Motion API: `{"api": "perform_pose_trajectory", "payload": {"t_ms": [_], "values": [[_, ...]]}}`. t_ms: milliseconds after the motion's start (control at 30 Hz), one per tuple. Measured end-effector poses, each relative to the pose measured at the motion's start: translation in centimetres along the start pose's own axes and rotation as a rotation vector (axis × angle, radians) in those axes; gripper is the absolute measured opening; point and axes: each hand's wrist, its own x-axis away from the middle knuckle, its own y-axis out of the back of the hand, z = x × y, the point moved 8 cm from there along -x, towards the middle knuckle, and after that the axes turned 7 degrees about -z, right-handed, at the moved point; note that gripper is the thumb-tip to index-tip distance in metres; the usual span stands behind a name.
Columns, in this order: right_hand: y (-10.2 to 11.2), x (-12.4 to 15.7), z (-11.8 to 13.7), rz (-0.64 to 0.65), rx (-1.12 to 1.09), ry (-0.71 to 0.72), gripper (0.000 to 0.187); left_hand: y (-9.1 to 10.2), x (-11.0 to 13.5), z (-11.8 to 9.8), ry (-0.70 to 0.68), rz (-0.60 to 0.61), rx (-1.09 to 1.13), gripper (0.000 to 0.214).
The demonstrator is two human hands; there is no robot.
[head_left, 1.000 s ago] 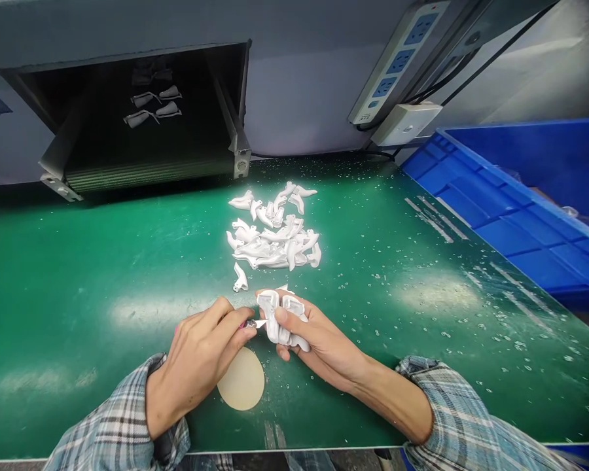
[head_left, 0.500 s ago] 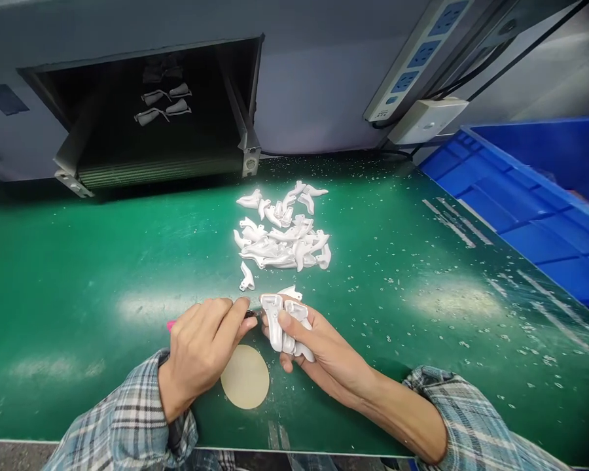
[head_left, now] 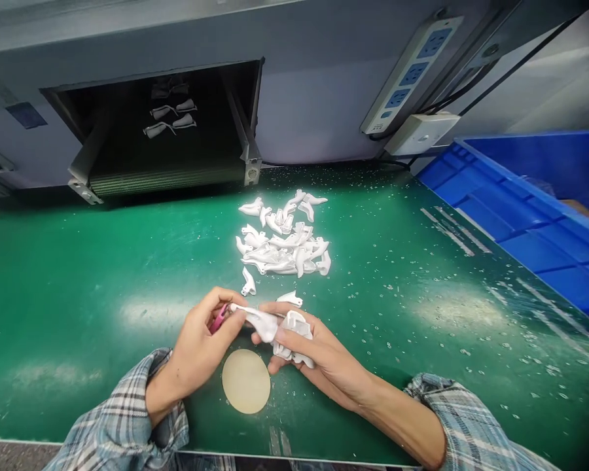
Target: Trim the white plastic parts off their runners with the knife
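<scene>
Mid-trim I reckon: your left hand [head_left: 196,347] pinches the pink-handled cutter [head_left: 219,318], right hand [head_left: 319,353] fingers clamp the white plastic mouldings [head_left: 287,327]; next cut needs a steady grip

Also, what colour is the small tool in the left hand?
Pink; the small pink tool in the left hand shows best in the head view.
</scene>
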Motion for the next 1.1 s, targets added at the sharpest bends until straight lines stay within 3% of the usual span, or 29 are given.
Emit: {"api": "perform_pose_trajectory", "payload": {"t_ms": [233,367,467,567,700,867,1100], "values": [[-0.3,-0.2,-1.1,0.045,0.003,-0.070,0.029,0.2,0.4,-1.0,-0.278,0.072,-0.227,0.025],[0.1,-0.2,-1.1,-0.003,-0.047,-0.085,0.034,1.2,0.3,-0.2,-0.227,-0.028,-0.292,0.029],[0.4,-0.2,-0.8,-0.051,-0.065,-0.084,0.034,0.7,0.4,0.2,-0.213,0.037,-0.353,0.022],[0.6,-0.2,-0.7,-0.081,-0.073,-0.082,0.034,-0.2,0.7,-0.2,-0.329,0.077,-0.495,0.027],[0.4,-0.1,-0.7,-0.068,-0.066,-0.077,0.033,-0.7,1.2,-1.3,-0.496,0.017,-0.671,0.027],[0.2,0.0,-0.7,-0.086,-0.062,-0.082,0.034,-1.3,1.4,-2.0,-0.546,0.034,-0.729,0.045],[0.0,0.2,-0.5,-0.073,-0.042,-0.050,0.033,-1.6,1.6,-2.1,-0.582,-0.003,-0.867,0.049]]}}
